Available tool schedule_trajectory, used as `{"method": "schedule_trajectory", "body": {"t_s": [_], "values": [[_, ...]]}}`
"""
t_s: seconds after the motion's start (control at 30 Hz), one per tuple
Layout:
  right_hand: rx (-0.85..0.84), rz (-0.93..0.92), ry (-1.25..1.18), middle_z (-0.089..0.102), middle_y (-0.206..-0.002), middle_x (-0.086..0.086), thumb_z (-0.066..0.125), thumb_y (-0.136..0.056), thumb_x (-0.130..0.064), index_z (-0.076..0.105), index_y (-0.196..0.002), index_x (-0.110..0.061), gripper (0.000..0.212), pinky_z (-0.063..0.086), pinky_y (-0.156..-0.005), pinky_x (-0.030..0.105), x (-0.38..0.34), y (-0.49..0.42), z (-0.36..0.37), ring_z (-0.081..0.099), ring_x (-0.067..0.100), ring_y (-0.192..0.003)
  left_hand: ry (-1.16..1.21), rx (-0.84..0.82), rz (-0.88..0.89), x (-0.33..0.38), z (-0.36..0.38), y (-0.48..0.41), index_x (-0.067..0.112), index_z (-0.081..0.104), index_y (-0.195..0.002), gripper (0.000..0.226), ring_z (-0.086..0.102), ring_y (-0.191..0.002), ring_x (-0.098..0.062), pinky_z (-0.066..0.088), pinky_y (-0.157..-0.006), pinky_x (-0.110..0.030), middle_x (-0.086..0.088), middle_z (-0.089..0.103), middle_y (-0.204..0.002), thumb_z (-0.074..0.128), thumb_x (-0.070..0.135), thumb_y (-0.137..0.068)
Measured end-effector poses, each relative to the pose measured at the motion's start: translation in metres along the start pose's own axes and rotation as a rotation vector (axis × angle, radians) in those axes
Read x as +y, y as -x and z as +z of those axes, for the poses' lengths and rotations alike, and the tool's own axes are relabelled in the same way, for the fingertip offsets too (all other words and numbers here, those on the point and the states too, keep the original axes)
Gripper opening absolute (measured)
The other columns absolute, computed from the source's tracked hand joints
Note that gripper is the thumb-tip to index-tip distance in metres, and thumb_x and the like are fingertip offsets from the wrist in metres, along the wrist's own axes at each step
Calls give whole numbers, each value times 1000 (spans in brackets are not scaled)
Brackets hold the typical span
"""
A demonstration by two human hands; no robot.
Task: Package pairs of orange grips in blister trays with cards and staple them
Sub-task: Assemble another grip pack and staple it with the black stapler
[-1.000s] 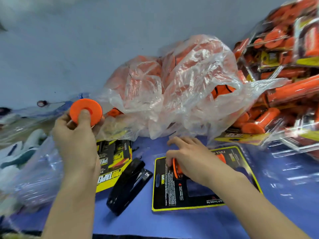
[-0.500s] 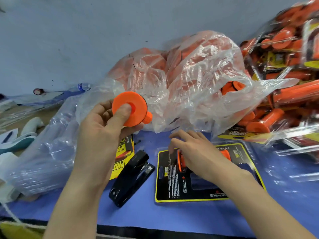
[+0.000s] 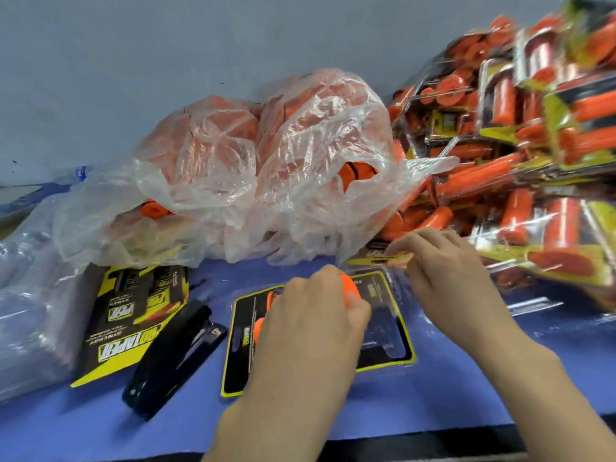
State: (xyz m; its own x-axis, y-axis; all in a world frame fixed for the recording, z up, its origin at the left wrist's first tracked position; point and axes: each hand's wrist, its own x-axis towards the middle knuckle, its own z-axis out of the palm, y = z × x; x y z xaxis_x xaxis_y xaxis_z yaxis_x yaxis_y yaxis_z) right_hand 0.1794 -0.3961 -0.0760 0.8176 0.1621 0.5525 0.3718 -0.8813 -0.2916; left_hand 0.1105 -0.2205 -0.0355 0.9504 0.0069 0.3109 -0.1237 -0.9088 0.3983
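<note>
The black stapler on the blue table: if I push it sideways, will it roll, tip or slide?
Probably it slides: the stapler lies flat and low on the blue table, with no round side. It looks rigid, so it should lift in one piece, though its hinged top may swing open if grasped there alone.

You're on one view, worn on your head: it faces forward and down along both forearms onto the blue counter (image 3: pixel 433 398). It sits close, so your left hand (image 3: pixel 310 315) and right hand (image 3: pixel 446 278) fill the lower middle. The wide lens bows the edges, and the grey wall (image 3: pixel 166 61) closes off the top.
</note>
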Motion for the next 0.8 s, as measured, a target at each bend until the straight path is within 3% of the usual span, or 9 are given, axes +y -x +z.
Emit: {"method": "schedule_trajectory", "body": {"t_s": [0.1,0.2,0.37,0.47,0.57,0.7,0.8], "values": [[-33,1,37,66,-108,1,41,-88,-14,69,-105,-21,33,43,-90,46,4,6,-5,56,33,-103,-110,-46,-23,18,19,-3,20,32,-69,27,41,-75,-29,26,-62,-36,-4,40,-72,42,32,-91],[-70,-23,51,65,-107,-1,25,-89,-27,68,-104,-25,45,43,-88,44,8,9,-6,56,29,-102,-166,-83,-40,28,35,-6,20,29,-68,30,54,-87,-31,26,-63,-36,-4,40,-74,43,30,-92],[-115,-46,80,65,-104,-5,49,-92,-17,70,-101,-29,25,38,-90,39,16,14,1,57,27,-101,-261,-202,-32,36,57,-18,17,54,-83,17,61,-93,-29,40,-67,-37,-5,65,-92,43,26,-92],[-123,-56,65,65,-104,-5,44,-91,-21,70,-101,-29,29,37,-92,38,18,14,1,57,27,-102,-241,-257,-3,43,69,-21,17,53,-91,23,62,-96,-31,41,-69,-37,-6,66,-98,38,33,-99],[-135,-63,43,62,-111,-7,48,-95,-23,66,-108,-31,24,32,-95,35,20,14,-1,53,24,-109,-216,-193,52,40,58,-21,25,54,-107,39,61,-100,-30,42,-72,-38,-5,66,-103,22,47,-100],[-124,-87,32,61,-113,-9,46,-99,-24,64,-112,-33,24,30,-98,34,22,16,-2,51,22,-111,13,-84,56,6,27,-25,37,56,-110,34,63,-85,-26,51,-77,-43,1,68,-83,29,53,-96],[-130,-109,22,61,-113,-9,48,-99,-24,65,-110,-34,23,28,-101,33,20,19,-3,51,22,-113,143,-1,97,-22,20,-15,39,62,-100,28,61,-65,-11,51,-65,-39,14,64,-72,39,53,-95]]}}
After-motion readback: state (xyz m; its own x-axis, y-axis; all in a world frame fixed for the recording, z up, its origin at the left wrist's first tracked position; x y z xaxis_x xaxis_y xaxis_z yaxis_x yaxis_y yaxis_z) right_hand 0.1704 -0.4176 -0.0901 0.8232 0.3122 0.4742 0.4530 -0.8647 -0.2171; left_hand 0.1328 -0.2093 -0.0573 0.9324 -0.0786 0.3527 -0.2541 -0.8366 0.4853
